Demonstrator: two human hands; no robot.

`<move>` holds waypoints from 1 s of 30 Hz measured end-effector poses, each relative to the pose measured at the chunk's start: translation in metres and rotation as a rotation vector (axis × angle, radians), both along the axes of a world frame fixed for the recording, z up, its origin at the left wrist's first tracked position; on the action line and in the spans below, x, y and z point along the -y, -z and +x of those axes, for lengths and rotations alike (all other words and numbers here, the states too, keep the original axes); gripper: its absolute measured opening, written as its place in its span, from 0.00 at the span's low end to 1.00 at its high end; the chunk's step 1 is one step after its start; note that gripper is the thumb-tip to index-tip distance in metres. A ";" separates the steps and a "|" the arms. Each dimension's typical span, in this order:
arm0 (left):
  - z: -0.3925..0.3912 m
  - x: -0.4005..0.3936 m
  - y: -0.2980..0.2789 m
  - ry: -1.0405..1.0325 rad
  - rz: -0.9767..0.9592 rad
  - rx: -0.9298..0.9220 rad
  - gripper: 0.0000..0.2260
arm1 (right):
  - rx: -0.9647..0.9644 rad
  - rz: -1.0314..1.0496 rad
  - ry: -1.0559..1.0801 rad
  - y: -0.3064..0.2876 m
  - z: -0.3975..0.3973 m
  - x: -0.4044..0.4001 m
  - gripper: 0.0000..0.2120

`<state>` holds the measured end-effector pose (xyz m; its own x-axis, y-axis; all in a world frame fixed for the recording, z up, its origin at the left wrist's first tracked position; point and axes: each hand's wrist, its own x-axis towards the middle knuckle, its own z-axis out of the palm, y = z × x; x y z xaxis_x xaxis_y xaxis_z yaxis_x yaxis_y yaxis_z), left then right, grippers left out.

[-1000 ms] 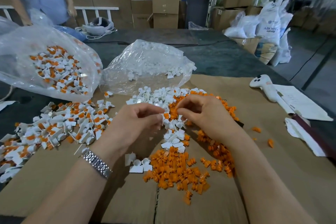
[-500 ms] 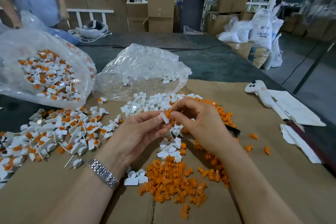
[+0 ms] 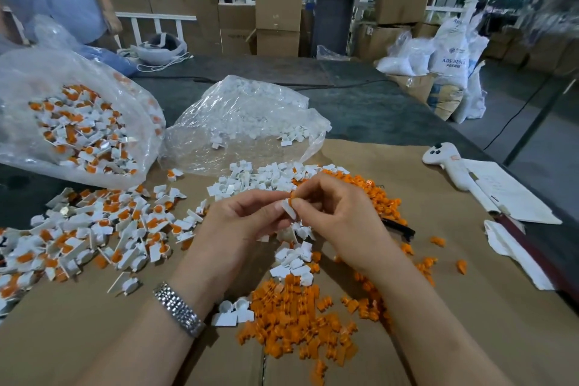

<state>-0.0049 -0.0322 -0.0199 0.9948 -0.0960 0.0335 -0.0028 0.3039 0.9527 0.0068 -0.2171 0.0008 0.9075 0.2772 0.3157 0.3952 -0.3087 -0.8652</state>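
At ten o'clock from the hands, a clear plastic bag (image 3: 78,122) holds white clips fitted with orange plugs. A loose heap of assembled pieces (image 3: 94,229) lies at nine o'clock on the brown cardboard sheet (image 3: 94,338). The left hand (image 3: 238,226), fingers curled, pinches a small white plastic clip (image 3: 289,209) between thumb and forefinger, above the sheet's middle. The right hand (image 3: 341,216) meets it, thumb and forefinger pinching a small orange plastic plug (image 3: 294,196) at the clip's top. A pile of loose orange plugs (image 3: 297,316) lies at six o'clock, a white handheld controller (image 3: 445,163) at two o'clock.
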 end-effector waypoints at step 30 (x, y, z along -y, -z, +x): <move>-0.007 -0.003 -0.007 0.026 -0.071 -0.138 0.06 | 0.277 -0.270 -0.023 0.002 0.000 0.001 0.09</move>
